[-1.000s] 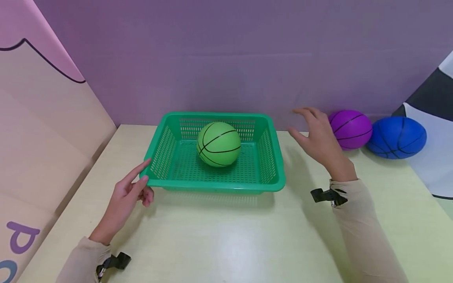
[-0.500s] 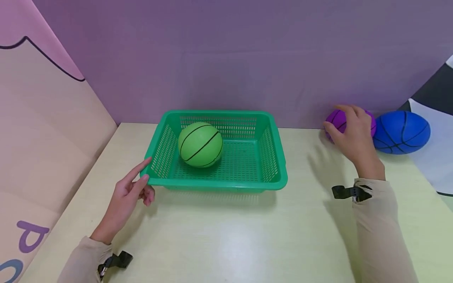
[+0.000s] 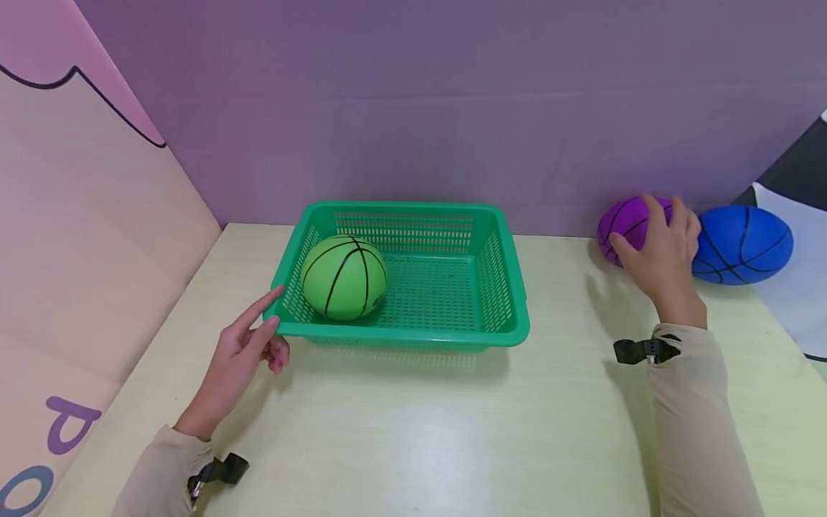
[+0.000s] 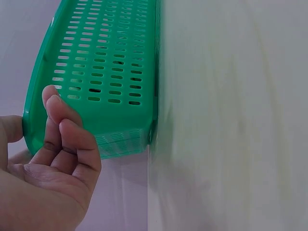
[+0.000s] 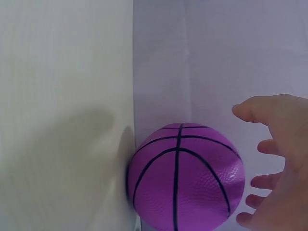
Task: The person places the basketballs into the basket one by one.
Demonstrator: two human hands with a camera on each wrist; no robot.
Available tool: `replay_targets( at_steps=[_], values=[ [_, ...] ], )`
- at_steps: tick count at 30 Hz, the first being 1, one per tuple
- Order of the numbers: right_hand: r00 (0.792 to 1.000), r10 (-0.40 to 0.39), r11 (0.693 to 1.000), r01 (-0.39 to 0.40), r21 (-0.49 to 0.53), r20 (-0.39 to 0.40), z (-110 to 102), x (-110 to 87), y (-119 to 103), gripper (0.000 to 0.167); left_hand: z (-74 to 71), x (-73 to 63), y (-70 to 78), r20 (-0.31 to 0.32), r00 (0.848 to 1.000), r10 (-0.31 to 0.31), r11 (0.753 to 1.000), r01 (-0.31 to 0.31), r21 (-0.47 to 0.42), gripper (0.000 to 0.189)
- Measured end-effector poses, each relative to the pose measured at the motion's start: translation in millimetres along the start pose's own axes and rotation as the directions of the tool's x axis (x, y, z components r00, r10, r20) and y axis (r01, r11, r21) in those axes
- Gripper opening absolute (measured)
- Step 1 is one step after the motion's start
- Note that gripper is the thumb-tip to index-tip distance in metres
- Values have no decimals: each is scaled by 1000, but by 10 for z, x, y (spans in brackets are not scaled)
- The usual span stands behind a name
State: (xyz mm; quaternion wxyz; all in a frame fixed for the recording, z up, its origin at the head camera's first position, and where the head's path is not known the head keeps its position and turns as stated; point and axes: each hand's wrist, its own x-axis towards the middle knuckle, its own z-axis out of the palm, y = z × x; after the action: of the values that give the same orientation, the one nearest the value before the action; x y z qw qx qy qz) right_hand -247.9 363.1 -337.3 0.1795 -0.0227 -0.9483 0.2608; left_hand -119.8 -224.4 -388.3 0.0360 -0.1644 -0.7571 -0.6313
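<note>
A green plastic basket (image 3: pixel 400 336) stands on the table near the purple backdrop, with a light green ball (image 3: pixel 344 278) at the left inside it. My left hand (image 3: pixel 235 352) grips the basket's front left corner, thumb and forefinger at the rim; the left wrist view shows its other fingers curled beside the slotted wall (image 4: pixel 106 57). On the far right, my right hand (image 3: pixel 665 255) hovers over a purple ball (image 3: pixel 623 224), fingers spread. A gap separates the right fingers from the purple ball (image 5: pixel 185 183) in the right wrist view.
A blue ball (image 3: pixel 743 245) lies just right of the purple one, at the table's right edge. The purple backdrop (image 3: pixel 413 108) rises behind the table (image 3: pixel 420 431). A printed panel (image 3: pixel 84 237) borders the left side.
My right hand has moved right, from beside the purple ball to over it. The green ball has rolled left inside the basket. My left hand stays at the basket's corner.
</note>
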Motion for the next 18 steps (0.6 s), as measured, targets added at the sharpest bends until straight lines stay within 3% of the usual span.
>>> replay_targets(
  at_steps=[4,12,18],
  values=[
    [1000,15,999,-15,-37,4,53,15,51,75,-2,3,5,1,1000,1,1000,-1,7,48],
    [990,73,987,-89,-133,-118,102,57,-61,69,-3,-1,39,-8,1000,6,1000,-5,15,47],
    [978,172,967,-191,-170,-118,99,44,-91,85,-7,-1,51,-4,1000,1,1000,-1,10,47]
  ],
)
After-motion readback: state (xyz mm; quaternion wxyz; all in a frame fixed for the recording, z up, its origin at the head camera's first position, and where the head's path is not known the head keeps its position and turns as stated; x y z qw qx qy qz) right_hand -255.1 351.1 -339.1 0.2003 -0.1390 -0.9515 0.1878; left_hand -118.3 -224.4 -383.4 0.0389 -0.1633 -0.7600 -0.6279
